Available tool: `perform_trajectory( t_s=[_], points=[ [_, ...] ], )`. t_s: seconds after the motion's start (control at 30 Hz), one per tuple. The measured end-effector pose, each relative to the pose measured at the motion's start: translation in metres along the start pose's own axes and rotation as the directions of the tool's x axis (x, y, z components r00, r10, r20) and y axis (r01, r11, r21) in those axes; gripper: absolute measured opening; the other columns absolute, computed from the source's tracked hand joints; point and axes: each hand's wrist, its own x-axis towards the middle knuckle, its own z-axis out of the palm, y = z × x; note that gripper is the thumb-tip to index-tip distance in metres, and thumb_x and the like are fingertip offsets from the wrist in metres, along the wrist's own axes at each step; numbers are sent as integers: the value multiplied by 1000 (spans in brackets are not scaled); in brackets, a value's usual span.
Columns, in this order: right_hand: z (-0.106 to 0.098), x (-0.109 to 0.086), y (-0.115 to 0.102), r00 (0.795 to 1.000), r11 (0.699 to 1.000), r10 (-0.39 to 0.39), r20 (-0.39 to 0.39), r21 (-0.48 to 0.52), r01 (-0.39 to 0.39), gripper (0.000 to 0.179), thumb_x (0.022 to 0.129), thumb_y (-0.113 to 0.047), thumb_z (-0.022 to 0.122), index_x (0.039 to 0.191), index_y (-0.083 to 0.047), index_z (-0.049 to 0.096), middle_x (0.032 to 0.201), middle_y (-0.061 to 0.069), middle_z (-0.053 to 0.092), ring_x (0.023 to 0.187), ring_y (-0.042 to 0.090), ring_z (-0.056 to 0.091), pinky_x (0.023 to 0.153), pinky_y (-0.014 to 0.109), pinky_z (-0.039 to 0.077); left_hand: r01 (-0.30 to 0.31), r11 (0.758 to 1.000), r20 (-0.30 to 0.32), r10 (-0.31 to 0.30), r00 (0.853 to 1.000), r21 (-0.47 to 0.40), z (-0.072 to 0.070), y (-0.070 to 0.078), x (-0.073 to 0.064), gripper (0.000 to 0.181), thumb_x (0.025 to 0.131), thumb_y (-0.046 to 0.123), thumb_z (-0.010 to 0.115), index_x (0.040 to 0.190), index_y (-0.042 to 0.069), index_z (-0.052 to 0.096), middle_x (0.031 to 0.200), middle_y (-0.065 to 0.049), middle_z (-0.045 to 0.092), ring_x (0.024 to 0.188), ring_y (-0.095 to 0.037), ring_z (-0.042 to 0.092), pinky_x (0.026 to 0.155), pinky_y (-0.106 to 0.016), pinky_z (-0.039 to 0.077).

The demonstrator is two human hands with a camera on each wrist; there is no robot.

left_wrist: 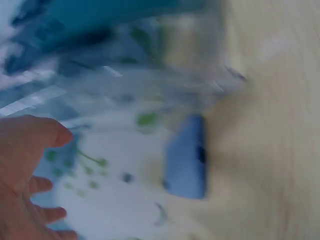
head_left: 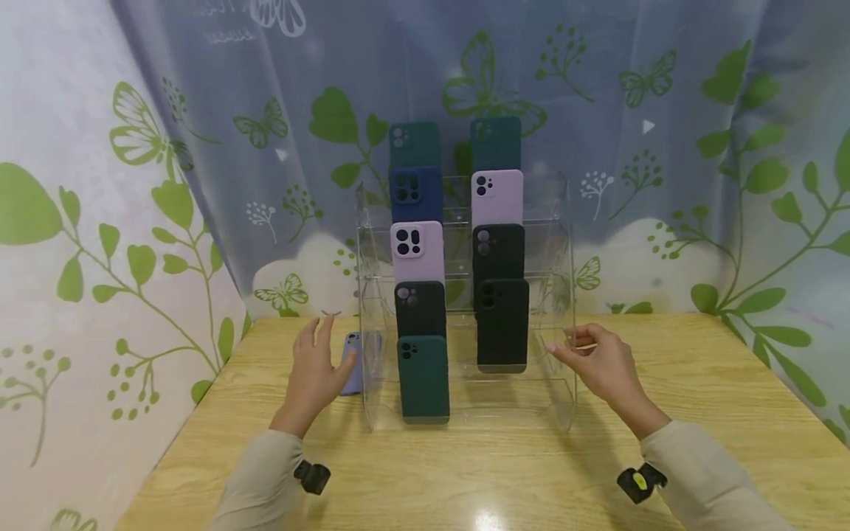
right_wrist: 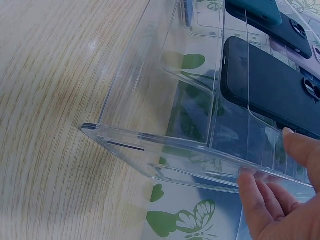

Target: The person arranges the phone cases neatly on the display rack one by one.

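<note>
A clear acrylic tiered rack (head_left: 510, 402) stands on the table with phone cases in two columns. At the left column's front is a dark green phone case (head_left: 425, 380); a black phone case (head_left: 502, 324) fronts the right column. My right hand (head_left: 600, 366) pinches the rack's right side panel, thumb inside and fingers outside, as the right wrist view shows. My left hand (head_left: 317, 376) is off the rack's left side, thumb spread from the other fingers, holding nothing. Near it a blue-purple phone case (head_left: 352, 363) lies on the table, partly behind the left panel.
Higher tiers hold a blue phone case (head_left: 417, 195), lilac phone cases (head_left: 498, 198), more black ones and green phone cases (head_left: 415, 147) at the top. The wooden table (head_left: 491, 472) meets a patterned curtain (head_left: 412, 44) behind the rack. The left wrist view is blurred.
</note>
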Motion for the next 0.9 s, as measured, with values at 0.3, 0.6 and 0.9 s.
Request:
perform_trajectory(
  t_s=[0.3,0.6,0.9],
  points=[
    [1,0,-1,1000,1000,8,10,8,-8,56,88,-42,69,121,2,59,109,25,62,97,39,65,69,42,58,-6,994,171,-13,985,110,35,-37,21,71,95,23,58,149,-6,23,152,-35,14,137,-57,10,112,-64,16],
    [1,0,-2,999,999,33,22,9,-33,57,88,-44,68,123,1,58,111,25,61,99,39,64,70,41,58,-25,978,338,-48,940,208,62,-56,24,68,93,25,55,150,0,28,155,-27,18,138,-56,11,104,-72,25],
    [0,-1,-2,999,1000,28,20,0,-28,59,88,-45,67,123,2,58,112,25,62,99,39,64,70,42,58,-80,965,477,-50,877,250,58,-69,15,64,102,36,38,153,3,16,158,-22,7,142,-49,3,107,-73,11]
  ],
)
